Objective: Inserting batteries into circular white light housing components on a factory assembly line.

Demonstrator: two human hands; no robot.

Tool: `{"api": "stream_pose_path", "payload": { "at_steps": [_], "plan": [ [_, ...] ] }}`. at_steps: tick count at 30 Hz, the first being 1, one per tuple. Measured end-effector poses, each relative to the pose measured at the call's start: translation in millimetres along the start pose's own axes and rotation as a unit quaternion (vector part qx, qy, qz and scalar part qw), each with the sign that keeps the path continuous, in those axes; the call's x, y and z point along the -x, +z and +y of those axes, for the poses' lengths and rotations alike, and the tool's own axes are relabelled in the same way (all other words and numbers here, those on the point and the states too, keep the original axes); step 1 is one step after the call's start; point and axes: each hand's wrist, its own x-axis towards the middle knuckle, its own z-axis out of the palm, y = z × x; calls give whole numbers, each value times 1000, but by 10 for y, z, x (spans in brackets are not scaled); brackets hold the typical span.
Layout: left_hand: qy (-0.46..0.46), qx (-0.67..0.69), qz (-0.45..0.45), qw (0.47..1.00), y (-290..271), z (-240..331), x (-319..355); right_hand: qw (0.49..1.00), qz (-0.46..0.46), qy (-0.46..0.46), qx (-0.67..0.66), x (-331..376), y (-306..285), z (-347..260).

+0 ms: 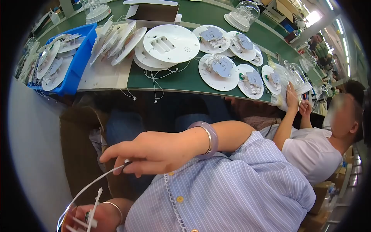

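Note:
My right hand, with a lilac bangle on its wrist, is above my lap. Its thumb and fingers pinch a white cable near a small dark end piece. The cable curves down toward my left hand, low at the left edge. Those fingers are closed round a white plastic part with a thin upright strip; the picture's rim cuts off its lower portion, so its full shape is hidden.
A green bench carries stacked white discs and several discs with grey boards. A blue crate holds more discs. Below is a cardboard box. Clear domes stand behind. A co-worker sits at right.

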Motion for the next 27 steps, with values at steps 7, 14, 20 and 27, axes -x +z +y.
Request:
{"api": "stream_pose_path", "payload": {
  "at_steps": [7, 14, 20, 27],
  "plan": [
    [-72, 97, -71, 990, -75, 60, -61, 998, -7, -35, 52, -217, 143, -69],
    [-140, 194, -132, 962, -241, 140, -165, 995, 6, -61, 74, -243, 157, -79],
    [-202, 272, -187, 922, -390, 149, -256, 991, 26, -88, 100, -269, 177, -72],
    [-267, 361, -248, 859, -321, 43, -325, 986, 43, -108, 117, -245, 148, -62]
  ]
}}
